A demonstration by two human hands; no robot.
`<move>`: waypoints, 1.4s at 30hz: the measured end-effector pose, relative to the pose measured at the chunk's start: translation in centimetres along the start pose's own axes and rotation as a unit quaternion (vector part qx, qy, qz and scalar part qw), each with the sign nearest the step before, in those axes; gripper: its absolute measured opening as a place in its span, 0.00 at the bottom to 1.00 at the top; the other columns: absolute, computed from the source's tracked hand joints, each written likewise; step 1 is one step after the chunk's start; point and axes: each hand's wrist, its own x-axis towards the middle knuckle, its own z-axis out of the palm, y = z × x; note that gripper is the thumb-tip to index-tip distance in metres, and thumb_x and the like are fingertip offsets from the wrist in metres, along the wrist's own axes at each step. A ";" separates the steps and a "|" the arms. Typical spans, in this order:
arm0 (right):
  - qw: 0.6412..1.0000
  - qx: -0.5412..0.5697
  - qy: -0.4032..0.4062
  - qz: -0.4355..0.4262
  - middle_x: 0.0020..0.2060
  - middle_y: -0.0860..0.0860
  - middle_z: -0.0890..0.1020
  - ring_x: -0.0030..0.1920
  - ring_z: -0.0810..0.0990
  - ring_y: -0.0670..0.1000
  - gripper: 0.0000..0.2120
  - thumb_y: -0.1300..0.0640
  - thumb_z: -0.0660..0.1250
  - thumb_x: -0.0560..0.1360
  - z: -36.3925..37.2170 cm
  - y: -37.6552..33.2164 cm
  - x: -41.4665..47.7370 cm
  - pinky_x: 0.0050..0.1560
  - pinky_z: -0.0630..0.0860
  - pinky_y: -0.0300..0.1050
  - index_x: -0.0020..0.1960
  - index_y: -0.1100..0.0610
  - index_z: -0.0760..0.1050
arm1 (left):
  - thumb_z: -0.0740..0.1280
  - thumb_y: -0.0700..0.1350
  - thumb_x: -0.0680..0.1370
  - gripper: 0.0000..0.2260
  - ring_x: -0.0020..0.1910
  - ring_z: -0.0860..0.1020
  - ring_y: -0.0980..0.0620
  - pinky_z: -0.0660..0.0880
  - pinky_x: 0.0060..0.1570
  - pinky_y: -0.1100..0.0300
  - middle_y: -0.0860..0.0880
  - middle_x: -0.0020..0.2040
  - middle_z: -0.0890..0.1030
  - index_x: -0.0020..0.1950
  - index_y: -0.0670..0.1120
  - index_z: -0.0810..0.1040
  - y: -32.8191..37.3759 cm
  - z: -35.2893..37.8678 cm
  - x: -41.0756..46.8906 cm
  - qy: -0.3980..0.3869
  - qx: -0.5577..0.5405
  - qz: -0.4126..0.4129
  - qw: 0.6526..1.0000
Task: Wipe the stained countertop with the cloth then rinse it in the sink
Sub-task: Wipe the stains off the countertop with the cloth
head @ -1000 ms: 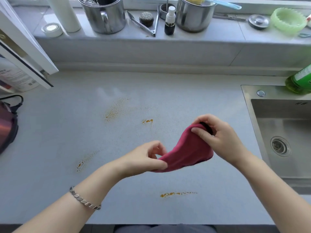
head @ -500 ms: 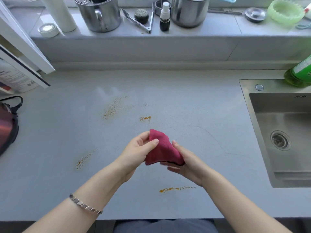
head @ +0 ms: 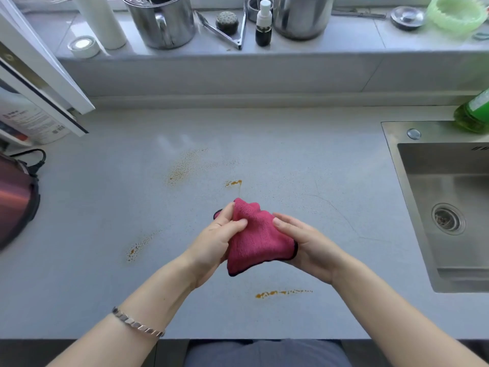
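Note:
A pink cloth [head: 255, 238] with a dark edge is bunched between both hands above the middle of the grey countertop [head: 304, 160]. My left hand [head: 221, 234] pinches its left side near the top. My right hand [head: 304, 241] cups it from the right and underneath. Orange-brown stains mark the counter: a speckled patch [head: 185, 165], a small blot [head: 234, 183] just beyond the cloth, a streak [head: 137, 247] at the left, and a streak [head: 280, 293] near the front edge. The steel sink [head: 449, 207] lies at the right.
A green bottle [head: 475, 112] stands at the sink's back corner. The raised ledge behind holds steel pots [head: 161, 21], tongs [head: 225, 30], a small spray bottle [head: 263, 23] and a green dish [head: 455, 13]. A dark red appliance [head: 16, 200] sits at the left edge.
The cloth went from stretched between both hands at the right to gathered into a bundle at the counter's middle. My right hand moved left and under it; the cloth now spreads a little wider.

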 end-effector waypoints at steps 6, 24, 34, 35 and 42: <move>0.965 -0.109 0.129 -0.199 0.42 0.53 0.81 0.36 0.81 0.42 0.22 0.72 0.66 0.70 -0.1 -0.5 -0.7 0.40 0.78 0.33 0.57 0.50 0.73 | 0.61 0.34 0.77 0.08 0.27 0.76 0.63 0.73 0.29 0.70 0.50 0.39 0.80 0.51 0.45 0.73 -0.8 -1.0 0.6 0.143 0.115 0.031 0.983; 0.772 -0.549 0.148 -0.283 0.41 0.51 0.81 0.42 0.78 0.47 0.11 0.62 0.73 0.67 -0.1 -2.9 -0.7 0.42 0.74 0.35 0.49 0.56 0.80 | 0.72 0.51 0.69 0.22 0.60 0.72 0.54 0.69 0.60 0.57 0.55 0.60 0.76 0.62 0.54 0.72 -2.5 -0.2 3.7 0.089 0.521 0.063 0.847; 0.693 -0.662 0.142 -0.248 0.40 0.50 0.79 0.43 0.76 0.52 0.09 0.58 0.74 0.65 -2.2 -5.0 0.3 0.43 0.74 0.46 0.45 0.53 0.80 | 0.61 0.54 0.70 0.10 0.45 0.78 0.53 0.74 0.48 0.55 0.54 0.42 0.81 0.41 0.50 0.78 -2.0 -0.6 3.0 0.141 0.441 0.239 0.853; 0.686 -0.672 0.137 -0.243 0.40 0.49 0.76 0.43 0.74 0.51 0.06 0.56 0.75 0.64 -2.3 -5.0 0.5 0.41 0.71 0.43 0.40 0.54 0.80 | 0.61 0.53 0.71 0.08 0.44 0.77 0.53 0.73 0.47 0.57 0.53 0.44 0.80 0.43 0.51 0.77 -1.9 -0.8 3.0 0.132 0.442 0.239 0.854; 0.895 -0.443 -0.030 -0.039 0.31 0.50 0.74 0.32 0.72 0.49 0.03 0.60 0.64 0.62 -0.5 -4.5 3.0 0.34 0.67 0.44 0.32 0.53 0.71 | 0.65 0.41 0.76 0.04 0.43 0.76 0.63 0.69 0.46 0.70 0.59 0.40 0.78 0.48 0.47 0.78 -1.7 -4.8 3.5 0.116 0.415 0.180 0.884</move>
